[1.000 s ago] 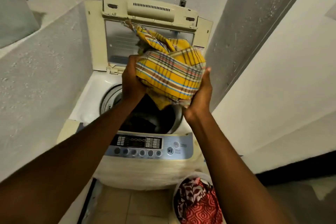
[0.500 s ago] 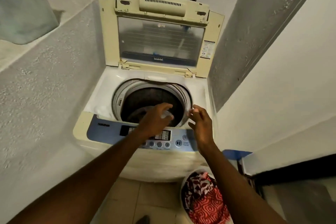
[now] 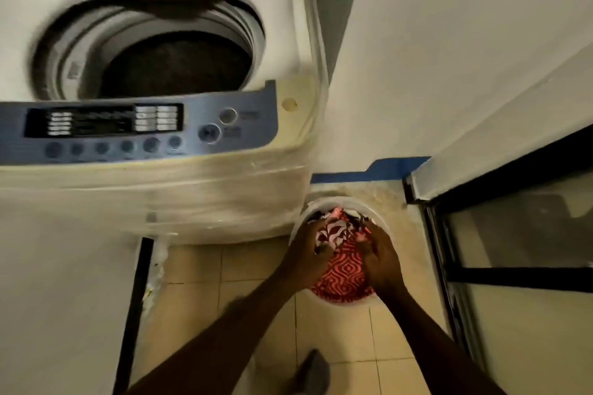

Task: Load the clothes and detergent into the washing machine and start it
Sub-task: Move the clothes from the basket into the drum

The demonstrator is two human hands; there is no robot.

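Nearest you, both forearms reach down to the white bucket (image 3: 383, 224) on the tiled floor, just beside the machine's front right corner. Your left hand (image 3: 308, 253) and right hand (image 3: 380, 255) are both sunk into the clothes (image 3: 340, 276), a red-and-white patterned heap that fills the bucket; the fingers curl into the fabric and look to be gathering it, though blur makes it hard to say whether either hand has a firm hold yet. The cloth lies between your palms and under them, touching both.

Further off, the washing machine (image 3: 160, 189) stands with its lid up and the drum (image 3: 173, 64) open. The drum interior is dark and smeared, so you cannot tell what it holds. Above its front edge the control panel (image 3: 134, 128) waits untouched.

By my reading you are mid-loading: this bucketful has yet to go in, no detergent is in sight, and closing the lid and starting remain.
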